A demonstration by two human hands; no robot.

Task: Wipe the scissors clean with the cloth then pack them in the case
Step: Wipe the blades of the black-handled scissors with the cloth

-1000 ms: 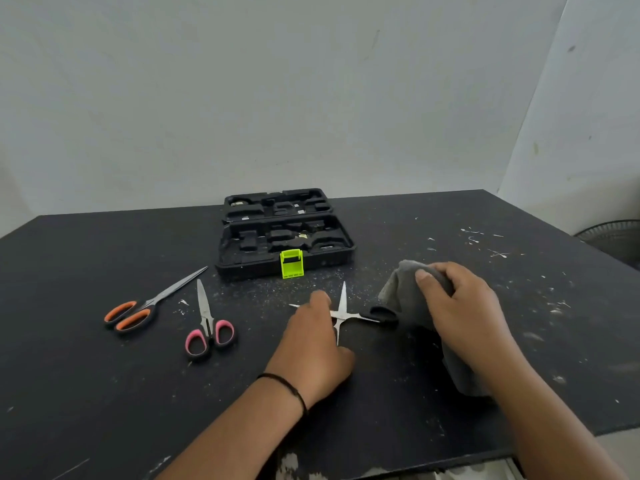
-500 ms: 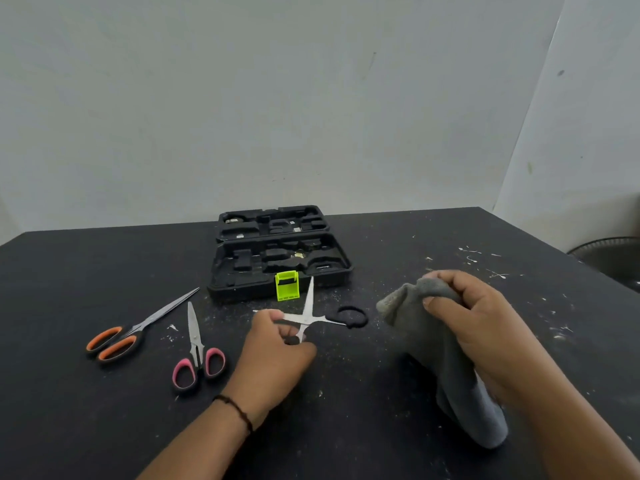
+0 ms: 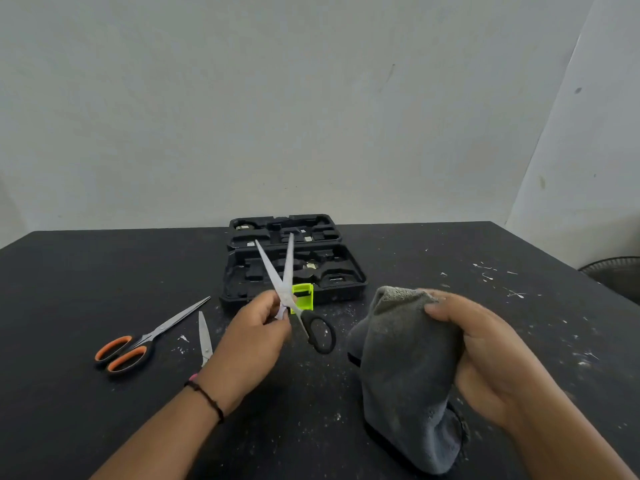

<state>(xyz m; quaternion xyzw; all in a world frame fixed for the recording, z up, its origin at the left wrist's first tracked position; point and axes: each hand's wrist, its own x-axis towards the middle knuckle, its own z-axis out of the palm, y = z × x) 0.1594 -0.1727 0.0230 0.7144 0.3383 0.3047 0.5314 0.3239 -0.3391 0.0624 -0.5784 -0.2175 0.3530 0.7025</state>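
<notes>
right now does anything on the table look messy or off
Yes: white flecks and dusty debris litter the black table, thickest around the open case. The black-handled scissors in the left hand have their blades splayed apart.

Black-handled scissors (image 3: pixel 287 289) held off the table, blades apart, pointing up and away. A grey cloth (image 3: pixel 405 368) hangs bunched to their right. Behind lies an open black case (image 3: pixel 294 265). Orange-handled scissors (image 3: pixel 145 341) and pink-handled scissors (image 3: pixel 205 341) lie left, blades closed.

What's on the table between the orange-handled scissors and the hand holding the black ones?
In the head view, a pair of pink-handled scissors lies there, blades pointing away, its handles mostly hidden behind the left hand.
</notes>
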